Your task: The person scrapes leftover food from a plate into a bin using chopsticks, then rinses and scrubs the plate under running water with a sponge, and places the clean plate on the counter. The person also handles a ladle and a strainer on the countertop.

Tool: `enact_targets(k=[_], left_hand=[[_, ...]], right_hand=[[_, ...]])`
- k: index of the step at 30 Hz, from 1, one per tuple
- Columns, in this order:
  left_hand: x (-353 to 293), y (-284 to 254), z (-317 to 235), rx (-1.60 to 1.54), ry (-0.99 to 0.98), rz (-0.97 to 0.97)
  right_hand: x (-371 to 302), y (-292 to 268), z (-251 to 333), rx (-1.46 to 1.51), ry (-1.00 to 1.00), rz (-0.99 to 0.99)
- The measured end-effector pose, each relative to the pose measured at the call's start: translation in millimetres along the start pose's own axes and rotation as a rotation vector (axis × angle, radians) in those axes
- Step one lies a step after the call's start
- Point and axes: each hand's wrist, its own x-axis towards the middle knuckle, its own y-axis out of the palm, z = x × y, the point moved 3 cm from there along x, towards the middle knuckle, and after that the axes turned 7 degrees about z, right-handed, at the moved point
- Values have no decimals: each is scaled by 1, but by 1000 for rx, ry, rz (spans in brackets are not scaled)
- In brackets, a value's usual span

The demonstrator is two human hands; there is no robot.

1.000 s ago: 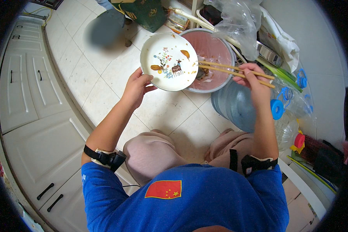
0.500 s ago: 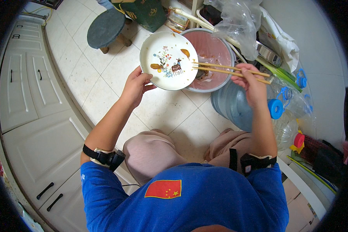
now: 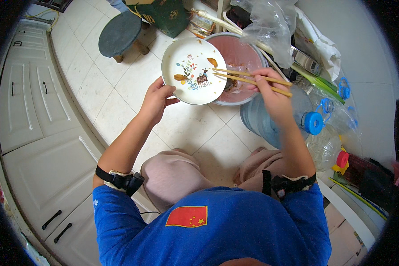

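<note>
My left hand (image 3: 156,99) grips a white plate (image 3: 195,51) by its near left rim, thumb on top. Flowers and an animal are printed on the plate. Two brown food pieces lie on it: one piece (image 3: 180,77) at the left, another piece (image 3: 213,62) at the upper right, with small crumbs by the rim. A pair of wooden chopsticks (image 3: 252,79) is held in my right hand (image 3: 272,95), their tips over the right part of the plate, just below the upper right piece. Beneath the plate's right side stands a lined waste bin (image 3: 264,73) with scraps inside, partly covered by the plate.
A dark round stool (image 3: 119,35) and a green box (image 3: 164,15) stand at the far left. Right of the bin are a large water bottle (image 3: 264,119), a red-capped bottle (image 3: 326,153), green onions (image 3: 317,80) and plastic bags (image 3: 272,26). Cabinets (image 3: 40,146) line the left.
My right hand has moved left with the chopsticks, bringing their tips further over the plate. The plate has hardly shifted, and both food pieces stay on it.
</note>
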Motion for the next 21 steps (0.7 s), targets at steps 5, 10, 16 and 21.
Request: enact_targets(k=[5,10,16,21], left_hand=[[0,2,1,-2,8,15],[0,-2,2,-5,-17,12],[1,-1,2,-56,-26,31],[1,-1,3,-48,-14,35]], right_hand=[[2,-5,3,-146,-22,-107],[-17,-30,26,-122,55,-183],[-17,0,6,0,72,52],[-20,-13,11,-22,105,-16]])
